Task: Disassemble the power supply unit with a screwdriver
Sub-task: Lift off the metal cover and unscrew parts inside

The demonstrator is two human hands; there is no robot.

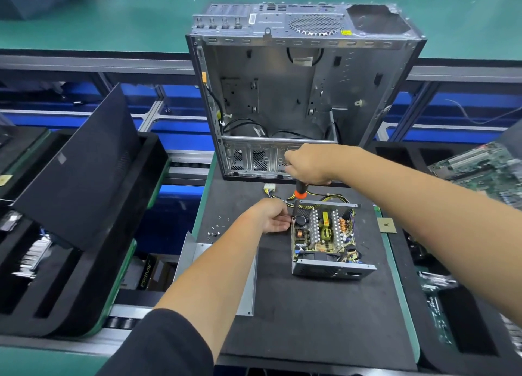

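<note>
The power supply unit (324, 240) lies on the black mat with its lid off, showing heatsinks, coils and a circuit board. My right hand (309, 163) grips the top of a black and orange screwdriver (298, 193), which stands upright with its tip at the unit's left rear corner. My left hand (271, 216) rests against the unit's left side, fingers curled next to the screwdriver shaft. The unit's cable bundle (285, 196) with a white plug trails behind it.
An empty computer case (305, 93) stands open behind the mat. A grey metal cover (195, 251) lies at the mat's left edge, with several loose screws (216, 230) near it. Black foam trays (70, 220) sit left; a motherboard (480, 169) and a small chip (386, 225) sit right.
</note>
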